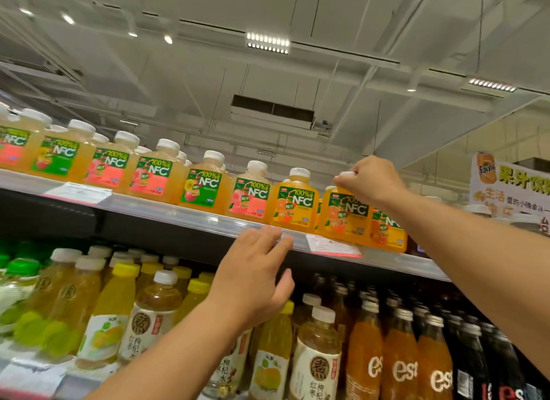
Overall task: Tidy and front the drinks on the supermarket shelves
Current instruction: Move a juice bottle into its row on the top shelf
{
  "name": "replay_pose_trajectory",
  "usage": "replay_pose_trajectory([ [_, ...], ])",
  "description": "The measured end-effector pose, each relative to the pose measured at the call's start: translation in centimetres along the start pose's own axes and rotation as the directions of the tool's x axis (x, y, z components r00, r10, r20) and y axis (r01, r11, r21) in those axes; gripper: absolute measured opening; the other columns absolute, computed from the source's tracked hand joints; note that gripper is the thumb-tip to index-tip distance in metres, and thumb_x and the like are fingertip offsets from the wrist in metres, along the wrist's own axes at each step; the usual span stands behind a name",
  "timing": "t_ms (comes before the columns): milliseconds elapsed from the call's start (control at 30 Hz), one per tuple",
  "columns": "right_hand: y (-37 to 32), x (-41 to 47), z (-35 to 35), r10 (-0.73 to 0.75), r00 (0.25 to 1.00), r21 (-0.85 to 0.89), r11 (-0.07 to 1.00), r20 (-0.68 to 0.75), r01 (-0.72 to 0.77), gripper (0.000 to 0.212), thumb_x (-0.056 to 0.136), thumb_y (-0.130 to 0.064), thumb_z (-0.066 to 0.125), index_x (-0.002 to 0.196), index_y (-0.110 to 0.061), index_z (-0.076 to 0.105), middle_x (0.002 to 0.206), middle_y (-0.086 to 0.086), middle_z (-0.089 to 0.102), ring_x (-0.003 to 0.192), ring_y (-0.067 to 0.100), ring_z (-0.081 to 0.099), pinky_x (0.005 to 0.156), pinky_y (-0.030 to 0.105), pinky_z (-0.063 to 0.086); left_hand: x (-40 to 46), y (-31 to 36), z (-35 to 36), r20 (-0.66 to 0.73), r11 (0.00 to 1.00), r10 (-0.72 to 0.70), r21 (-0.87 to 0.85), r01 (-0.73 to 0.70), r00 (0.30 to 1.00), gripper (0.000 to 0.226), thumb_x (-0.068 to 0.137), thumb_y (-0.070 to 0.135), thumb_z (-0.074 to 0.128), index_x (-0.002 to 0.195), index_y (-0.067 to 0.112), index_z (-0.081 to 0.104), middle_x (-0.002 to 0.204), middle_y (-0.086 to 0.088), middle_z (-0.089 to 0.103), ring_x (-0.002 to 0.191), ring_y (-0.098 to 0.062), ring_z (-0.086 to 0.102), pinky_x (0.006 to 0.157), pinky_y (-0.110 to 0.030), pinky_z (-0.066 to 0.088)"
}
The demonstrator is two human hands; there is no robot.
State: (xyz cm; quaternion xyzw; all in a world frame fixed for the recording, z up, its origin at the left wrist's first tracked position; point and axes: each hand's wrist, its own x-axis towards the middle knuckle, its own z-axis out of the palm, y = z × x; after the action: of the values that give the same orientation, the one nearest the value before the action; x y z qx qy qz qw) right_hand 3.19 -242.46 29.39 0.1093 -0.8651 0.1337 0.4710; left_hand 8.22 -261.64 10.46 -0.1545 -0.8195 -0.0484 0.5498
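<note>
A row of square NFC juice bottles with white caps lines the top shelf [166, 213]. My right hand [370, 181] grips the white cap of an orange NFC bottle [345, 218] near the row's right end. Another orange bottle [294, 204] stands just left of it, and a third [387, 231] stands to its right, partly behind my forearm. My left hand [256, 271] is raised below the shelf edge with its fingers spread and relaxed, fingertips close to the price rail, holding nothing.
The lower shelf holds yellow and green juice bottles [113, 310], tea bottles with cream labels [317, 358], orange "est" sodas [398, 358] and dark cola bottles [476, 364]. A price tag [333, 246] hangs on the rail. A Fanta sign [512, 188] stands at the right.
</note>
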Motion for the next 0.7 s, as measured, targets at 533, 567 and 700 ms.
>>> replay_pose_trajectory([
  [533, -0.9, 2.0, 2.4, 0.024, 0.994, -0.257, 0.966, 0.11, 0.006, 0.042, 0.098, -0.043, 0.049, 0.073, -0.009, 0.055, 0.069, 0.006, 0.054, 0.058, 0.016, 0.048, 0.047, 0.027, 0.029, -0.1, -0.7, 1.7, -0.012, 1.0, 0.023, 0.02, -0.022, 1.0, 0.062, 0.076, 0.038, 0.056, 0.133, 0.015, 0.055, 0.134, -0.01, 0.056, 0.127, -0.03, 0.049, 0.108, -0.046, 0.035],
  [567, -1.3, 1.7, 2.1, -0.031, 0.997, -0.285, 0.957, 0.072, 0.051, 0.046, 0.099, -0.045, 0.046, 0.071, -0.01, 0.053, 0.07, 0.007, 0.055, 0.059, 0.017, 0.049, 0.048, 0.028, 0.029, -0.1, -0.7, 1.8, -0.018, 0.999, 0.023, 0.025, -0.022, 1.0, 0.062, 0.075, 0.039, 0.056, 0.132, 0.015, 0.056, 0.133, -0.01, 0.056, 0.126, -0.03, 0.05, 0.108, -0.046, 0.036],
  [700, -3.9, 0.0, 1.3, -0.32, 0.948, -0.11, 0.942, 0.002, 0.318, 0.058, 0.093, -0.064, 0.042, 0.089, -0.013, 0.068, 0.083, 0.004, 0.069, 0.074, 0.02, 0.062, 0.062, 0.032, 0.052, -0.1, -0.7, 2.0, -0.048, 0.999, 0.025, 0.04, -0.023, 0.999, 0.063, 0.073, 0.039, 0.057, 0.131, 0.015, 0.057, 0.131, -0.01, 0.057, 0.125, -0.03, 0.051, 0.107, -0.046, 0.036],
])
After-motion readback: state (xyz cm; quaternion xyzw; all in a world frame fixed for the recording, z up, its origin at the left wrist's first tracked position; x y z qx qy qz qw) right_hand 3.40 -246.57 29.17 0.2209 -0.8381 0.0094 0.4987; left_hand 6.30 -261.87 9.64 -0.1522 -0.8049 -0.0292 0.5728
